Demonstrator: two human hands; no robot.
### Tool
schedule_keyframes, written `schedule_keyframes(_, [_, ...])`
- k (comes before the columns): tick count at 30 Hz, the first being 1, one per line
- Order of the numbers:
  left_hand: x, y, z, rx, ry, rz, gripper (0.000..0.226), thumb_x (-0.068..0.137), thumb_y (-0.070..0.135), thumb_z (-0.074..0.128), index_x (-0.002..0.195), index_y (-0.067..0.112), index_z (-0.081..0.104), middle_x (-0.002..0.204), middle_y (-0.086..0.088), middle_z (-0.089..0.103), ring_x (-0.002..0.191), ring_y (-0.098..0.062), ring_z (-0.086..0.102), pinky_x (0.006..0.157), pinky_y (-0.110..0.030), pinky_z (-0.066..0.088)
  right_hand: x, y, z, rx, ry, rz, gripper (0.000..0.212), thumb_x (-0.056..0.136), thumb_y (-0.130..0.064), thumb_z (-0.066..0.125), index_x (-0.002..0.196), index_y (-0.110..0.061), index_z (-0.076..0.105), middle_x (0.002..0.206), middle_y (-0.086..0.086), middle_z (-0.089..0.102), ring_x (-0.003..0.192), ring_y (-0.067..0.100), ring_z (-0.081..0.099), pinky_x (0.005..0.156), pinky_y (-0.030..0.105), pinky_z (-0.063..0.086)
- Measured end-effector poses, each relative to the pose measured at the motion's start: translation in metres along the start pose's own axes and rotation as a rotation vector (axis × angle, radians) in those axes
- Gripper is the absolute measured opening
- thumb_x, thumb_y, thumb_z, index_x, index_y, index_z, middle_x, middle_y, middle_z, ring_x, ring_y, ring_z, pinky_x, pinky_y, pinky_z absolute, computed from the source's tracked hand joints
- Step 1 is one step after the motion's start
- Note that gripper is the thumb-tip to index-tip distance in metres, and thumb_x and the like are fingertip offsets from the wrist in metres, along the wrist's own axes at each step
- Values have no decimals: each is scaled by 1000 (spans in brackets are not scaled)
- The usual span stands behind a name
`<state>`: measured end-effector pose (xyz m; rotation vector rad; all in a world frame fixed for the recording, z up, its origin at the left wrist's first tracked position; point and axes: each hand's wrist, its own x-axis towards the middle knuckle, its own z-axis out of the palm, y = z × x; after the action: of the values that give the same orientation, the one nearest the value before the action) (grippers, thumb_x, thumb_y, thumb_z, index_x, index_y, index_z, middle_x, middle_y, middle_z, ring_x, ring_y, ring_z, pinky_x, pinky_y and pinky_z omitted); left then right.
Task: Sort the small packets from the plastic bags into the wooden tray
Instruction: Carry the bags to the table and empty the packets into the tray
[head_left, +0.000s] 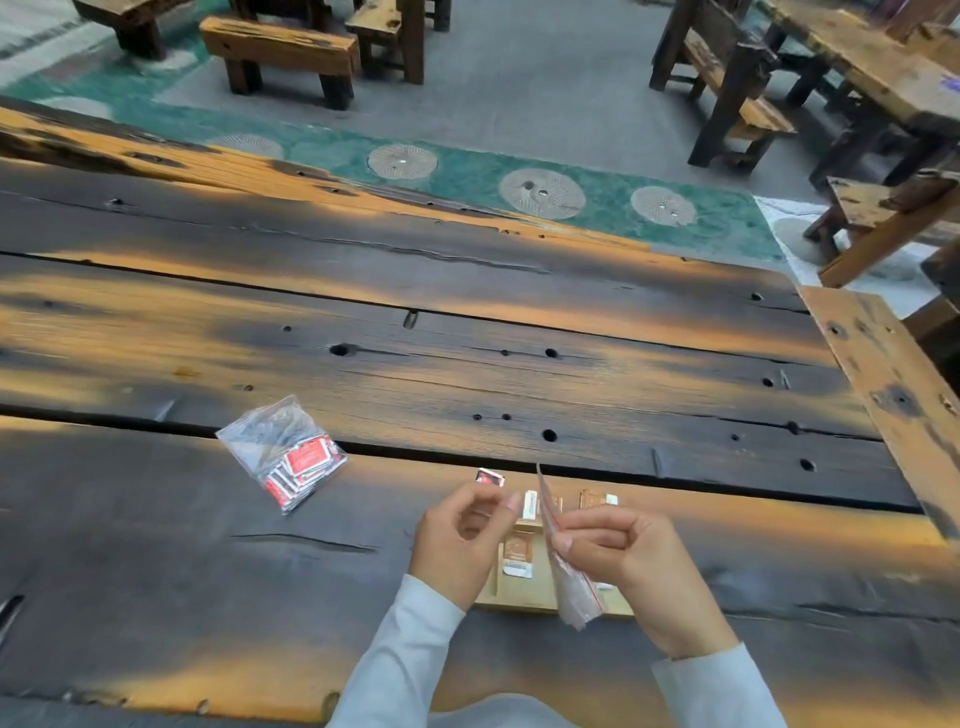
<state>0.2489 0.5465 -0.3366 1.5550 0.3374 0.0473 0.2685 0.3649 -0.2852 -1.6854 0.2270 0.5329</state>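
A light wooden tray (519, 597) lies on the table under my hands. In it I see a brown-and-white packet (518, 556), a white packet (530, 504), another brownish packet (592, 500) and a red packet (491, 477) at its far edge. My right hand (623, 561) pinches a clear, nearly flat plastic bag (569, 587) with a red zip line, held upright over the tray. My left hand (462, 540) hovers just left of that bag, fingers loosely curled and apart, holding nothing I can see. A second clear bag of red packets (293, 460) lies on the table to the left.
The dark, scorched wooden table (467, 338) has cracks and knot holes; its right edge (883, 389) is close by. Wooden benches (280, 52) and another table (857, 57) stand beyond on the grey and green floor.
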Motion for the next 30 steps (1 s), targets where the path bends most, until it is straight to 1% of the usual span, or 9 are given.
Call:
schedule_keyframes(2, [-10,8,21,-31,-116,-96,38,67,54,71,72,16,73,63,0,68,54,-15,61,63,-33,54,-2,0,-13,2,-12,9,14,74,3,85,85,-6,82,78,18,80,71,19,75,66,25,58])
schedule_keyframes(4, [-19,11,40,86,-175,-105,45,68,60,67,70,16,72,61,-4,67,48,-15,59,61,-34,54,-3,3,-23,5,-41,4,14,74,6,84,81,-6,82,77,21,79,69,21,75,67,27,60])
schedule_keyframes(10, [-27,7,60,259,-156,-112,33,80,51,59,66,22,69,62,8,70,54,-10,60,71,-39,57,-1,15,-37,-26,-24,45,19,67,4,90,81,2,77,71,20,78,61,17,70,61,24,57])
schedule_keyframes(14, [-26,8,56,210,-152,-103,25,91,27,65,68,18,68,59,5,70,49,-10,58,62,-29,54,0,16,-34,-6,-45,41,23,64,2,93,80,2,76,66,14,77,55,12,68,57,22,55])
schedule_keyframes(16, [-26,11,49,182,-185,-54,23,90,29,66,68,21,68,58,3,67,51,-13,59,61,-26,51,0,16,-35,41,-74,39,22,64,0,93,78,-2,76,64,12,76,53,12,66,56,22,54])
schedule_keyframes(19, [-25,16,39,86,-254,4,23,83,41,67,69,23,71,59,-2,65,53,-16,60,59,-31,54,0,18,-34,144,-132,43,19,65,-1,93,72,-8,77,61,12,72,52,12,62,55,22,52])
schedule_keyframes(22, [-22,24,33,7,-296,34,18,79,38,67,67,25,71,55,3,62,51,-13,58,55,-26,52,2,22,-26,394,-232,78,20,60,-7,91,73,-7,75,58,10,68,51,11,60,54,19,51])
schedule_keyframes(25, [-16,27,28,5,-327,29,18,78,38,68,66,24,68,54,3,60,49,-13,56,54,-24,50,6,25,-21,577,-254,143,33,52,-9,92,78,-4,73,57,9,62,49,12,57,50,19,48])
schedule_keyframes(30, [-7,27,21,72,-390,55,20,80,37,67,67,22,64,55,3,58,49,-16,54,54,-24,47,14,27,-19,581,-258,147,57,29,-24,104,78,-11,79,57,7,58,53,18,57,56,28,47])
